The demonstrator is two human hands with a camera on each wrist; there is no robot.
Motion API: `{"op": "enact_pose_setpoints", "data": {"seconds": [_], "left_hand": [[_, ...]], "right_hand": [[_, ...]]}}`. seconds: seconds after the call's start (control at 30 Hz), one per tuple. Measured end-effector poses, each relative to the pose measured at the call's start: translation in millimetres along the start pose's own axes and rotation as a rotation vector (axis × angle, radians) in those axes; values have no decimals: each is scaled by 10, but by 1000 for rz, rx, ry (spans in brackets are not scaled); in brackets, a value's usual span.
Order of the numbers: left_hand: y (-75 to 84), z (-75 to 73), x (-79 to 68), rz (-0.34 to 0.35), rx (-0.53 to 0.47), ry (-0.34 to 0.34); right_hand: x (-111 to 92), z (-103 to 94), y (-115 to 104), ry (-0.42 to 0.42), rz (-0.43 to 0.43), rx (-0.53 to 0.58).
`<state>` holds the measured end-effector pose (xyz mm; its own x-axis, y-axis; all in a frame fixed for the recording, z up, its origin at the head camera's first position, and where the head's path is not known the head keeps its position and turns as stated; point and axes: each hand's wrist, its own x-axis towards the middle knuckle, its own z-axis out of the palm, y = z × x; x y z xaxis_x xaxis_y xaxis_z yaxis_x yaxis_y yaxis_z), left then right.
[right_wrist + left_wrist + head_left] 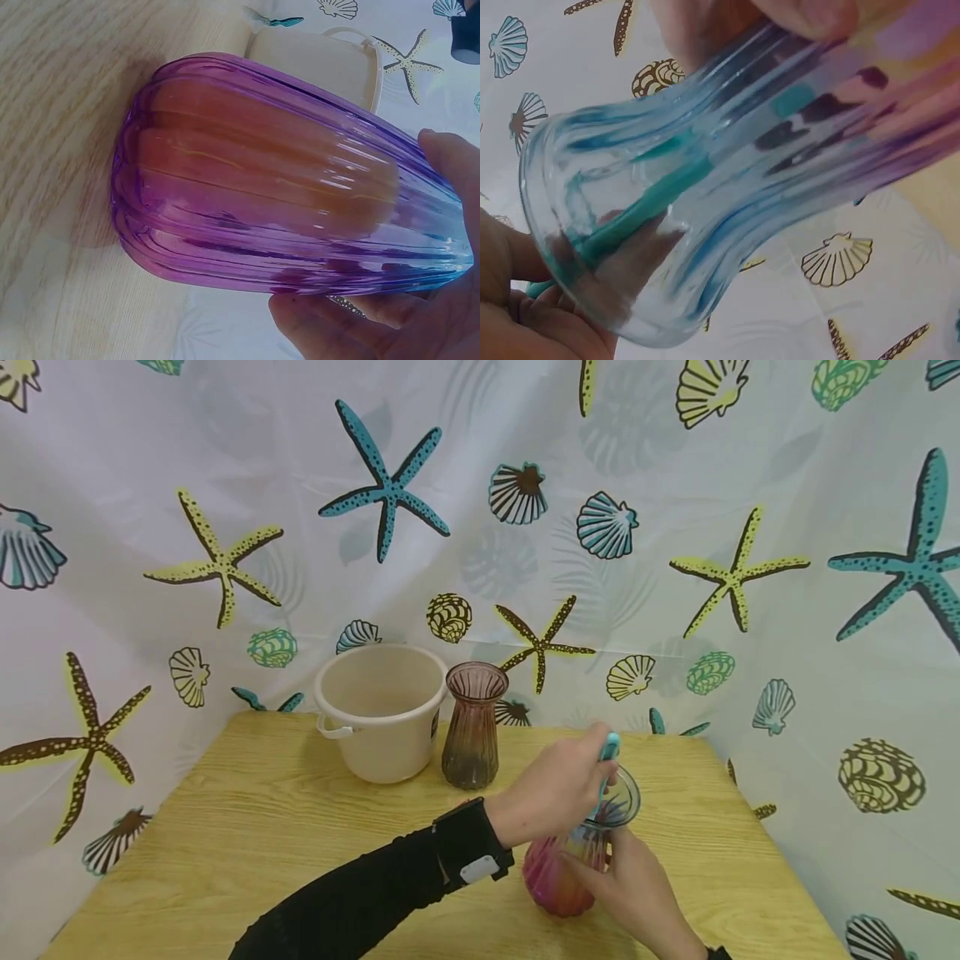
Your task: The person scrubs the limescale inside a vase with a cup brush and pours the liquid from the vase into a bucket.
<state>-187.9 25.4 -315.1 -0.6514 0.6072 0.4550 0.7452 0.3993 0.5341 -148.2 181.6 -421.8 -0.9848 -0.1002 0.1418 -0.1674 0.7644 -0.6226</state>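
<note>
A ribbed glass vase (551,878), pink and purple below and blue towards its flared rim, leans over the table. My right hand (637,885) holds it round its upper body, thumb on one side and fingers on the other. Over the mouth, my left hand (555,789) grips a slim teal handle (609,750) that reaches into the vase. Through the clear neck in the left wrist view, the teal shaft (649,206) slants inward; its far end is hidden. An orange patch (262,165) shows through the vase's side in the right wrist view.
A cream bucket (386,747) with a side handle stands at the back of the wooden table (262,835). Beside it is a second ribbed vase (471,735), brownish-pink and grey. A white sheet (300,435) printed with starfish and shells hangs behind and at both sides.
</note>
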Motion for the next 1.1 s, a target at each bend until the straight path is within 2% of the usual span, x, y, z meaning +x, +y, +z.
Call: {"op": "enact_pose_setpoints", "data": {"seconds": [0.1,0.23,0.4,0.5,0.67,0.87,1.1], "left_hand": [[22,-22,7,15,47,-24],[26,-24,-3,71,66,-23],[-24,1,-22,110,88,24],[-64,18,-18,111,80,65],[-104,37,-5,62,8,93],[-109,53,17,-8,-94,79],[-76,55,44,-20,-119,64]], "right_hand": [[-3,-5,14,2,-13,-5],[-11,-16,16,6,-39,-2],[-27,-30,11,17,-58,1],[-27,-31,15,16,-56,-2],[-16,-23,18,11,-41,-14],[8,-10,30,14,-28,-30],[7,-14,19,16,-22,-22]]}}
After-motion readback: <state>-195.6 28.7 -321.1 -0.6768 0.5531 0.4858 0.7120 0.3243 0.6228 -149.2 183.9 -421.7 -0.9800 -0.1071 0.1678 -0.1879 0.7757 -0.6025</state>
